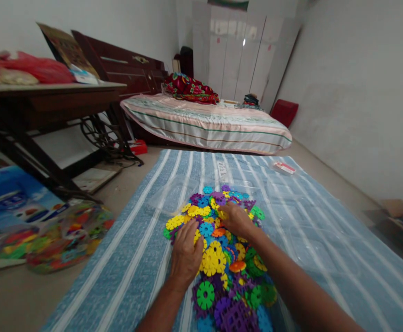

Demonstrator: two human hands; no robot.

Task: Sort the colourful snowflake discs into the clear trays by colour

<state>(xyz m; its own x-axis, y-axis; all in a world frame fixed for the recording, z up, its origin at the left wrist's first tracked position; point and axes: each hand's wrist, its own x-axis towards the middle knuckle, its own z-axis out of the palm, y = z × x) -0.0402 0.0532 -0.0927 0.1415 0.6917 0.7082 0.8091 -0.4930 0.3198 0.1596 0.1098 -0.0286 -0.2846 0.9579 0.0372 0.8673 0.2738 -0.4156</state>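
Note:
A loose heap of plastic snowflake discs point(214, 259) in yellow, green, blue, orange and purple lies on the striped cloth. On the heap's left side rests my left hand point(187, 252), its fingers stretched forward and its thumb apart, with nothing visible in it. My right hand point(236, 218) reaches over the far part of the heap, fingers bent and drawn together at the yellow discs there. What its fingertips hold, if anything, is hidden. Purple square lattice pieces point(239, 317) lie at the near end.
Clear plastic packaging point(168, 196) lies on the blue-and-white striped cloth point(132, 258), with a small red-and-white packet point(284, 168) at the far right. Bags of colourful pieces point(73, 235) sit on the floor at left, near a sewing-machine table point(49, 99). A bed point(204, 124) stands beyond.

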